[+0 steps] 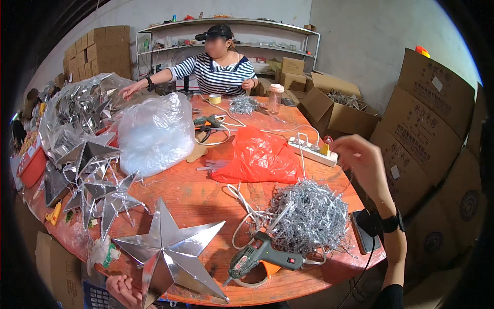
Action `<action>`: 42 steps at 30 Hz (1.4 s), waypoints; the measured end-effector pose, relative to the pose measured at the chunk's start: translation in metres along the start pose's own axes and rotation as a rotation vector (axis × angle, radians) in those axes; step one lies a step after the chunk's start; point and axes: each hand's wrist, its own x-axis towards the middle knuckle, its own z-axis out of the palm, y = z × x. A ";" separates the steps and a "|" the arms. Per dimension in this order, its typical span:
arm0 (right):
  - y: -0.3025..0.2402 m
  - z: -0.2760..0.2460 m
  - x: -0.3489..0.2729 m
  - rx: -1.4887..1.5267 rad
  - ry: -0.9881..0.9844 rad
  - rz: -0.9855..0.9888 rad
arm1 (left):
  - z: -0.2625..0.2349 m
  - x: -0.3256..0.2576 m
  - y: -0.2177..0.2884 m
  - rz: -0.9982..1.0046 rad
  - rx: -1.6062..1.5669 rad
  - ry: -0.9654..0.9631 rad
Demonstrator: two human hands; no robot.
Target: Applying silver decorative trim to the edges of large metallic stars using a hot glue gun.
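A shiny silver six-pointed star [163, 247] stands tilted at the table's near edge. My left hand [123, 291] is closed at its lower left point, with part of the fingers hidden behind it. Raised over the right side of the table, my right hand [363, 157] has its fingers bent together beside a white power strip [314, 151]; what they pinch, if anything, is too small to make out. Below that hand lies a heap of silver tinsel [311, 219]. A dark green glue gun [262, 257] rests between the tinsel and the star, nozzle pointing toward me.
More silver stars [98, 190] pile up on the left. A clear plastic bag [157, 134] and a red bag [260, 157] lie mid-table among white cords. A phone [364, 232] sits at the right edge. Opposite, a person [218, 72] reaches leftward. Cardboard boxes [422, 123] stand right.
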 end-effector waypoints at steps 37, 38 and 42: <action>-0.072 0.067 -0.093 0.481 -1.219 -0.273 | 0.052 -0.066 0.201 -0.170 -0.428 -1.148; -0.074 0.064 -0.092 0.479 -1.211 -0.169 | 0.048 -0.064 0.199 -0.166 -0.430 -1.116; -0.063 0.060 -0.088 0.478 -1.065 -0.191 | 0.044 -0.053 0.205 -0.212 -0.328 -1.129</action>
